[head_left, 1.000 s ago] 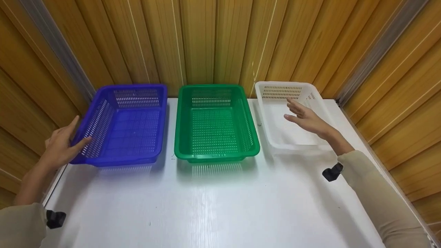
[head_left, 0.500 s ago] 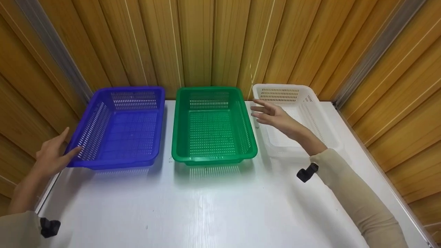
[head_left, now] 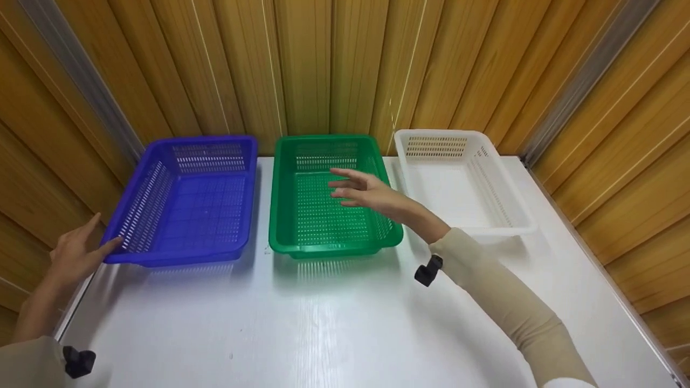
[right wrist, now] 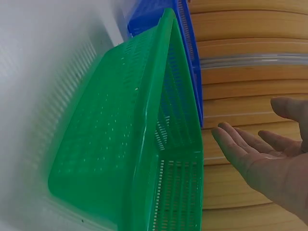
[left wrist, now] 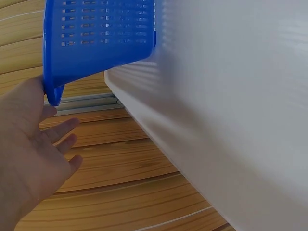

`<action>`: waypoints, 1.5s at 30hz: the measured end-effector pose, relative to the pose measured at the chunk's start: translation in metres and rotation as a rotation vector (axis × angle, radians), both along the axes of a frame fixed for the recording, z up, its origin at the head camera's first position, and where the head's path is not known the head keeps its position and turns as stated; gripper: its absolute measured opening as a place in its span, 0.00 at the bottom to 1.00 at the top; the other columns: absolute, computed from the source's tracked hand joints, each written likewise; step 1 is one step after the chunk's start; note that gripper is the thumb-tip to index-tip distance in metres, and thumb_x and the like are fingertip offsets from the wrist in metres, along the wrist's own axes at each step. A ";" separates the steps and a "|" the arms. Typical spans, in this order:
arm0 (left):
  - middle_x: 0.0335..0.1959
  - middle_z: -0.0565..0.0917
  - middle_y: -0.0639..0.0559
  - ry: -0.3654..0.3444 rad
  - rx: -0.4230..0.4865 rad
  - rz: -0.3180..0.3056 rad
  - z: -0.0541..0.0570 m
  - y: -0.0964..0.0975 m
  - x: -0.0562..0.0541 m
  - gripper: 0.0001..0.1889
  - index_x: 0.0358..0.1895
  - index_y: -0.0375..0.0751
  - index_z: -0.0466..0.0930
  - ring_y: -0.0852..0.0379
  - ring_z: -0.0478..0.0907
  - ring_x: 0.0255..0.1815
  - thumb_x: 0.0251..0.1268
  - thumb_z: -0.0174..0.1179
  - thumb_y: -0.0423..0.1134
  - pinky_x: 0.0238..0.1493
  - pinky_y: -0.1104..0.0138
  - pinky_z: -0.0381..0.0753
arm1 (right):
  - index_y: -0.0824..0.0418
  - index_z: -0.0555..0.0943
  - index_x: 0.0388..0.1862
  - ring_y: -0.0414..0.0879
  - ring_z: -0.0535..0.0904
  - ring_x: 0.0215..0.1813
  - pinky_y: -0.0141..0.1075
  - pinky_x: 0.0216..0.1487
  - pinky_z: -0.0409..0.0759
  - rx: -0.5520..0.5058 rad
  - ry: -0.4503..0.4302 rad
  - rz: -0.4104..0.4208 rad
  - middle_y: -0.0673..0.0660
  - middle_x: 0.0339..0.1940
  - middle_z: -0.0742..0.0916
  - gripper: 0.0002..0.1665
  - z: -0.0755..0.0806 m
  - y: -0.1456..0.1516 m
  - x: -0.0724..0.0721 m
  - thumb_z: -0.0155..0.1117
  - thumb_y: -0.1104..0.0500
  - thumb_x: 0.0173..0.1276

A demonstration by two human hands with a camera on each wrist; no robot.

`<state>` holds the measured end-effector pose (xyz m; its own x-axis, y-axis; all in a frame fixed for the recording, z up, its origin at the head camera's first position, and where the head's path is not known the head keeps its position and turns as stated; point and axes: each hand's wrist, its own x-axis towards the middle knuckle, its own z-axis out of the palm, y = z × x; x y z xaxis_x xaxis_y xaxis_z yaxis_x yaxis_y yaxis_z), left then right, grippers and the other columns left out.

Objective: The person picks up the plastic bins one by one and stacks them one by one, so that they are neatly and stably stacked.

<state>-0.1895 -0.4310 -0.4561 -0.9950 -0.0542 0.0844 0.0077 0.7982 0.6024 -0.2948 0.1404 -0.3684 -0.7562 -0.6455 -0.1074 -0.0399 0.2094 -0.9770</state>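
Note:
A blue-purple plastic basket [head_left: 207,199] stands at the left of the white table. My left hand [head_left: 75,256] is at its front left corner, the thumb reaching over the rim and the other fingers spread loosely outside. In the left wrist view, the hand [left wrist: 33,144] meets the basket's rim [left wrist: 49,72]. A green basket [head_left: 334,249] sits in the middle. Over it hovers my right hand [head_left: 372,194], fingers extended and holding nothing. The right wrist view has this palm [right wrist: 274,168] above the green basket's rim [right wrist: 144,120].
To the right stands a white basket [head_left: 447,188], in line with the other two along the back of the white table [head_left: 323,328]. Wood-look panel walls [head_left: 356,64] enclose the back and both sides.
My right hand has swept left from over the white basket to over the green one. The left hand stays at the blue-purple basket's corner, slightly lower in view.

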 end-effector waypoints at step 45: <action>0.45 0.88 0.56 -0.192 1.192 -0.111 -0.036 -0.007 0.001 0.26 0.52 0.68 0.82 0.57 0.89 0.41 0.80 0.44 0.27 0.45 0.58 0.90 | 0.59 0.63 0.78 0.62 0.73 0.74 0.52 0.76 0.71 -0.297 -0.602 -0.037 0.61 0.64 0.83 0.35 -0.052 -0.180 0.035 0.58 0.66 0.75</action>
<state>-0.1881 -0.4383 -0.4925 -0.9899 0.0891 -0.1101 -0.1296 -0.2571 0.9576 -0.2599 -0.0396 -0.4209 -0.6423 -0.6872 -0.3395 0.5320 -0.0808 -0.8429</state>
